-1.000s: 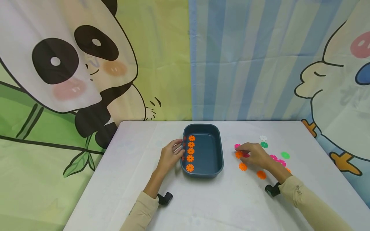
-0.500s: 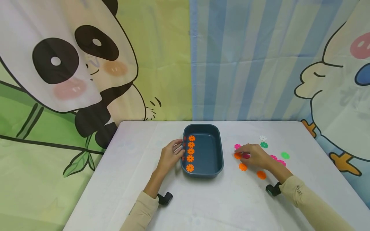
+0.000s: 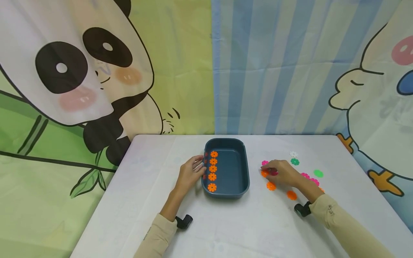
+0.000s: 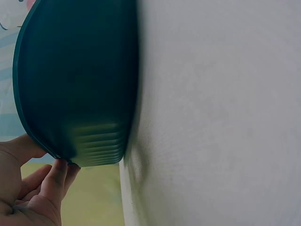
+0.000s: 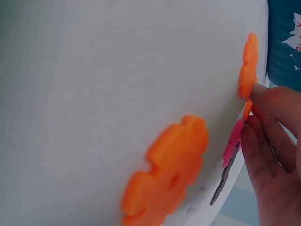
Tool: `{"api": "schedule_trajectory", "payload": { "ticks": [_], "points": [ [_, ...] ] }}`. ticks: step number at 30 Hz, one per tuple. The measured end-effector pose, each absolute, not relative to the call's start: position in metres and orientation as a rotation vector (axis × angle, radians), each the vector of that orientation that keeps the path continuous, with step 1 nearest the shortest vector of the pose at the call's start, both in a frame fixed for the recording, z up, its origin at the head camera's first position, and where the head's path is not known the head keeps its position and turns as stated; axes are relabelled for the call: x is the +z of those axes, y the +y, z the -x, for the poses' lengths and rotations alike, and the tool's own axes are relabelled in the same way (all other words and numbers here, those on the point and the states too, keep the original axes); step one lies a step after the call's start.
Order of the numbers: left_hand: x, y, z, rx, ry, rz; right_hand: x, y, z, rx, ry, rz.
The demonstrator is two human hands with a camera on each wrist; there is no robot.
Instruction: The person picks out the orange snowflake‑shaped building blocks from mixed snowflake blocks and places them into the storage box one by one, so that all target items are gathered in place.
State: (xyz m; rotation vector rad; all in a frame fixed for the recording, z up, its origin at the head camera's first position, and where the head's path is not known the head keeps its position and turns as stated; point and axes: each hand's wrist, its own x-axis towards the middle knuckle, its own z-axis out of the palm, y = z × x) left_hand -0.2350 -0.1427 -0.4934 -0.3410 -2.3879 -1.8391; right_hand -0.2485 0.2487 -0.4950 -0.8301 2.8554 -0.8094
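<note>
The dark blue tray [image 3: 230, 196] holds several orange flower-shaped pieces [image 3: 213, 168] in a column along its left side. My left hand [image 3: 189, 173] grips the tray's left rim; the left wrist view shows thumb and fingers [image 4: 57, 172] at the edge of the tray [image 4: 80, 70]. Right of the tray, my right hand [image 3: 284, 173] has its fingertips on an orange piece [image 3: 264, 173], with pink partly showing under the hand. In the right wrist view, thumb and fingers pinch a small orange piece [image 5: 248, 109], beside a pink one [image 5: 233, 143].
Around my right hand lie orange pieces [image 3: 271, 186] [image 3: 292, 195], pink pieces [image 3: 305, 175], a dark green piece [image 3: 295, 162], a light green piece [image 3: 318, 173] and a white piece [image 3: 293, 154]. Printed curtains [image 3: 180, 71] stand behind the table [image 3: 226, 229].
The orange piece at my right fingertips has shifted slightly left, and my right hand and wrist have moved a little left too. My left hand and the tray have stayed in place.
</note>
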Motion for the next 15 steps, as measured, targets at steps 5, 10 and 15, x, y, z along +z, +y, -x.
{"api": "schedule_trajectory", "payload": {
  "ticks": [5, 10, 15],
  "points": [
    [-0.4888, -0.1428, 0.2312, -1.857, -2.364, 0.375, -0.4909, 0.2449, 0.2486, -0.829, 2.819, 0.790],
    [-0.4933, -0.1431, 0.2341, -1.849, -2.384, 0.350, -0.4918, 0.2437, 0.2490, -0.810, 2.835, 0.770],
    [-0.4939, -0.1432, 0.2351, -1.839, -2.387, 0.366, -0.4930, 0.2438, 0.2473, -0.807, 2.868, 0.816]
  ]
}}
